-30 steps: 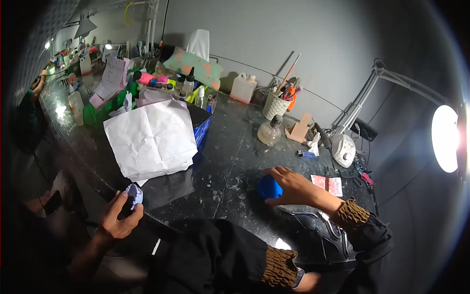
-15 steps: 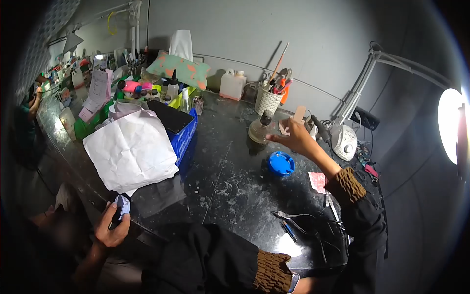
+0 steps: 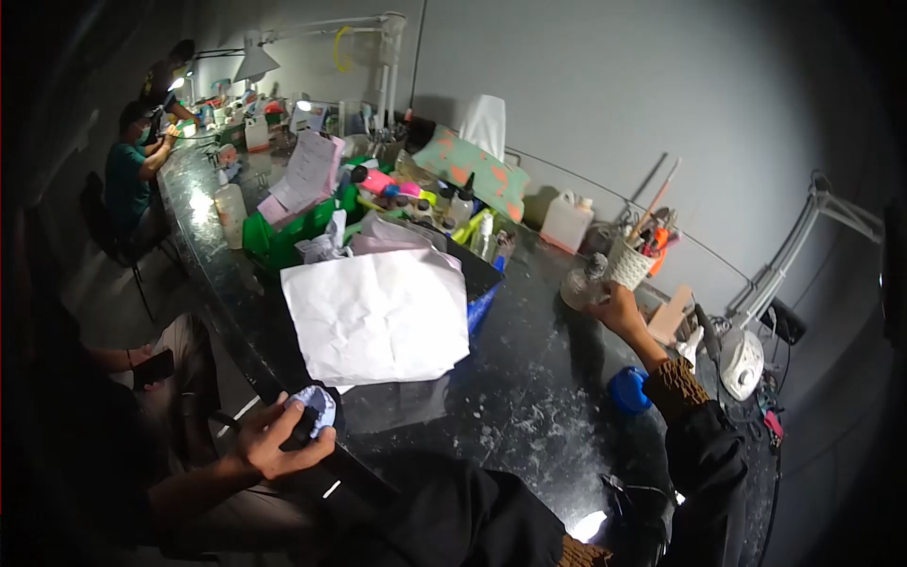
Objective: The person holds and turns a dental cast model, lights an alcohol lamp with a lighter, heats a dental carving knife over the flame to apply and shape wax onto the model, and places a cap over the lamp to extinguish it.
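My right hand (image 3: pixel 619 317) is at the back of the bench, its fingers closed round the side of a squat glass spirit lamp (image 3: pixel 574 289) with a dark top. Just behind the lamp stands a white woven cup (image 3: pixel 627 265) holding brushes and tools. A round blue dish (image 3: pixel 628 389) lies near my right cuff, partly covered by it. My left sleeve crosses the bottom of the view, and the left hand lies outside the frame. At lower left, a co-worker's hand (image 3: pixel 283 449) grips a pale dental cast (image 3: pixel 316 406) and a black object.
White paper (image 3: pixel 378 317) covers bins at the left, beside bottles and a tissue pack (image 3: pixel 472 170). A jug (image 3: pixel 567 222) stands by the wall. Right of my hand are a handpiece unit (image 3: pixel 742 364) and lamp arm. People (image 3: pixel 132 175) sit further left.
The view has swung left, so things appear further right. My right hand has come down from above onto the spirit lamp. The co-worker's hand still holds the cast.
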`<state>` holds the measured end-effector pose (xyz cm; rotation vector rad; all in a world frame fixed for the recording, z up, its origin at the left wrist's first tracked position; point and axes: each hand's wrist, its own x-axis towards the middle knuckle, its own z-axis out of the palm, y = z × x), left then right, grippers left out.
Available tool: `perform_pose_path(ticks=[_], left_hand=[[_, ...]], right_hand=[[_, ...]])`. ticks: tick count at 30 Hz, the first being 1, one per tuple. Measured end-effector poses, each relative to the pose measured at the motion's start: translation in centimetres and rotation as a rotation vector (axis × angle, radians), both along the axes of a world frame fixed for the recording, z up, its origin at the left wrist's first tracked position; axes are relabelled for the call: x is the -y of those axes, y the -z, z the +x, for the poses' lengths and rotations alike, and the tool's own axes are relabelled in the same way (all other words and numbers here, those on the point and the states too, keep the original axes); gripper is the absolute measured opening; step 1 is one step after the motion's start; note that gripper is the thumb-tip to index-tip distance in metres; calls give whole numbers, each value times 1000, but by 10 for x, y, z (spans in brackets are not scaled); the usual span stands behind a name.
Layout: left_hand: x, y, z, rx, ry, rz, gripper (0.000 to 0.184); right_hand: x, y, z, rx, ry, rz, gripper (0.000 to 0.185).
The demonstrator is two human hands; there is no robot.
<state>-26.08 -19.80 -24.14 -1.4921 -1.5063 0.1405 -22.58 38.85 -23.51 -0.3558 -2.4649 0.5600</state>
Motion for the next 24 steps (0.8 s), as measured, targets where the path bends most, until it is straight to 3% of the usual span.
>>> perform_pose_path(ticks=[2, 7, 9, 12, 15, 17, 19, 22, 23, 24], left_hand=[[6, -7, 0, -206, -78, -113, 39], [-2, -16, 25, -207, -253, -54, 32], [0, -20, 30, -232, -281, -72, 28], [21, -27, 33, -696, -421, -322, 25], [26, -40, 36, -449, -338, -226, 21], [10, -44, 45, -279, -186, -182, 18], [-16, -47, 59, -87, 19, -174, 16], [-75, -27, 98, 238, 426, -230, 12], [-100, -20, 118, 363, 587, -275, 11], [-126, -11, 142, 477, 750, -321, 10]], right_hand=[[2, -6, -2, 36, -66, 74, 44], [-34, -22, 13, 576, -96, 348, 30], [-41, -16, 23, 522, -137, 229, 28], [-7, -33, 36, 770, -60, 307, 37], [-5, -34, 40, 786, -158, 457, 42], [-51, -10, 43, 588, -540, 289, 40], [17, -65, 53, 785, -368, 73, 34], [85, -120, 80, 906, -233, 207, 29], [74, -109, 102, 725, -356, 359, 25], [83, -116, 121, 691, -372, 319, 24]])
